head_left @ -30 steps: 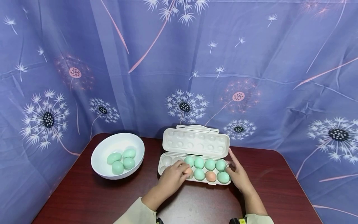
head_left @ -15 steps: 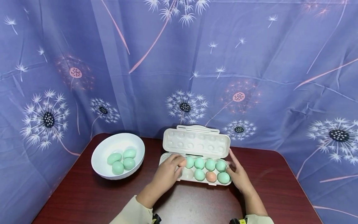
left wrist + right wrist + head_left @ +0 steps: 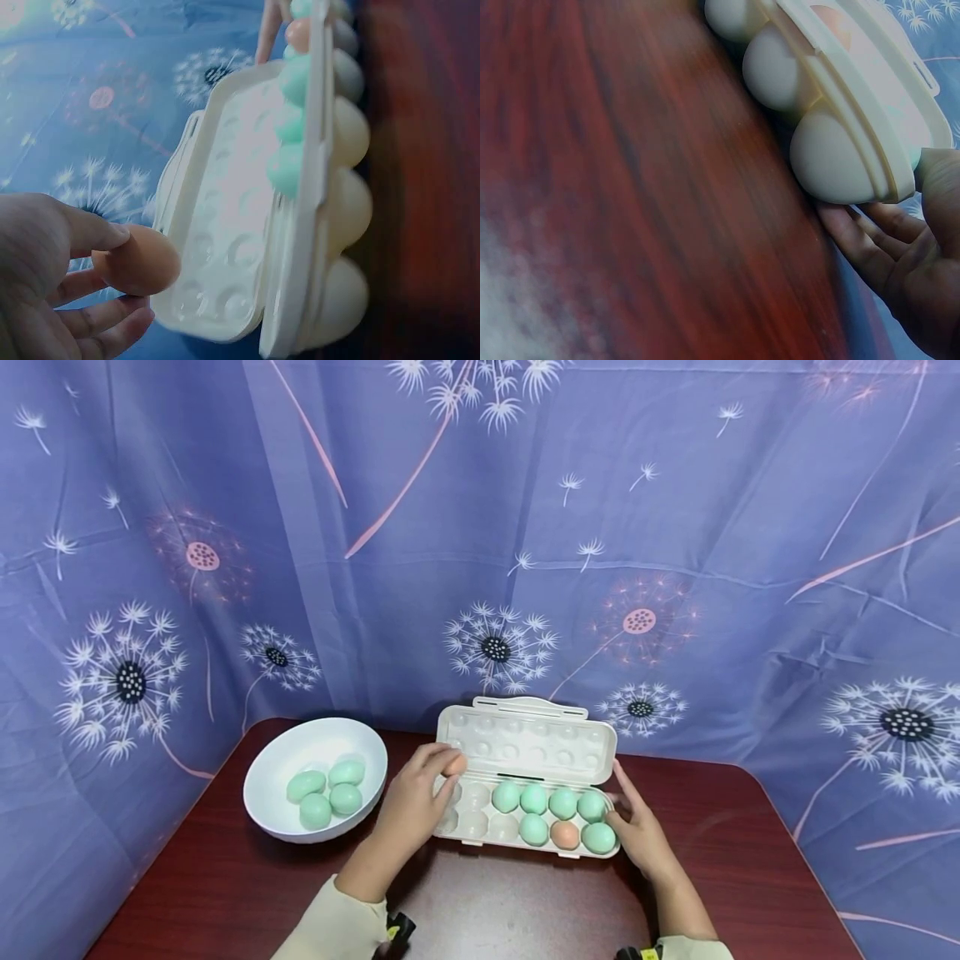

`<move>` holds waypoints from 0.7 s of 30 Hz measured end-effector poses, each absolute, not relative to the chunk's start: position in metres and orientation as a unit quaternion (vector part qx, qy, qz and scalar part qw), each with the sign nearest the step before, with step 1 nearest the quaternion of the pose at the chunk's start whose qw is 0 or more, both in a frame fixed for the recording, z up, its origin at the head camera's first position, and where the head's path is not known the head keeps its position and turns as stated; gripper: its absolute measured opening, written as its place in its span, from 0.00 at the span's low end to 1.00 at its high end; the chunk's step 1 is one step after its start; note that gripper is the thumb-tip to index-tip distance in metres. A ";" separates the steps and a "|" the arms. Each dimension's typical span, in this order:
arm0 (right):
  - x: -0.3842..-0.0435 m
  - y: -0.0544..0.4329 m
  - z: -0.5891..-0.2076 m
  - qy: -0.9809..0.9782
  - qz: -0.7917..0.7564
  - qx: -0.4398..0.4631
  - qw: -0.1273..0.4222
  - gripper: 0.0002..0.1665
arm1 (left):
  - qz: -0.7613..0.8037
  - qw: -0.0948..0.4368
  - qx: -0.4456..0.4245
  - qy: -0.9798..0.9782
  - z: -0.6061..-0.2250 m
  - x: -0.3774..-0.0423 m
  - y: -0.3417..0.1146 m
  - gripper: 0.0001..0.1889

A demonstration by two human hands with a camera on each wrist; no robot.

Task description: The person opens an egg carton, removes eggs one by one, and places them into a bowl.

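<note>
My left hand (image 3: 408,802) pinches a brown egg (image 3: 139,260) between thumb and fingers, raised by the left end of an egg carton (image 3: 474,824). The carton is off-white plastic, with its lid (image 3: 525,746) folded back. Several pale green eggs (image 3: 534,828) and one brown egg (image 3: 565,835) fill the cups on its right side. The cups on the left side hold no eggs. My right hand (image 3: 643,839) grips the carton's right end; in the right wrist view the thumb is at the rim and the other fingers reach below it.
Left of the carton stands a white bowl (image 3: 258,781) with several pale green eggs (image 3: 315,810) in it. Both rest on a dark red wooden table (image 3: 217,885). A blue curtain (image 3: 420,610) with dandelion prints hangs right behind the table's back edge.
My left hand has lifted the brown egg from the carton's front row and carried it up and left, leaving that cup bare. The right hand keeps its place.
</note>
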State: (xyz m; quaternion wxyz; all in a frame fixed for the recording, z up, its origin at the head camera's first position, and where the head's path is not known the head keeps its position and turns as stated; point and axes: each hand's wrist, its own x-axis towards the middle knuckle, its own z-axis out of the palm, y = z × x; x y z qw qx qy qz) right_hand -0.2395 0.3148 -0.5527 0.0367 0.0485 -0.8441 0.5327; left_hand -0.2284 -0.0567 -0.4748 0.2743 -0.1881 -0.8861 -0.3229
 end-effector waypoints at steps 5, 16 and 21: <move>-0.240 0.315 -0.553 -0.844 0.532 0.051 0.038 0.52 | -0.340 0.286 -0.162 -0.881 -0.470 -0.233 -0.071 0.20; -0.239 0.315 -0.553 -0.844 0.532 0.051 0.039 0.52 | -0.354 0.307 -0.126 -0.874 -0.461 -0.239 -0.094 0.19; -0.239 0.314 -0.553 -0.843 0.534 0.049 0.041 0.52 | -0.361 0.309 -0.101 -0.874 -0.462 -0.243 -0.104 0.19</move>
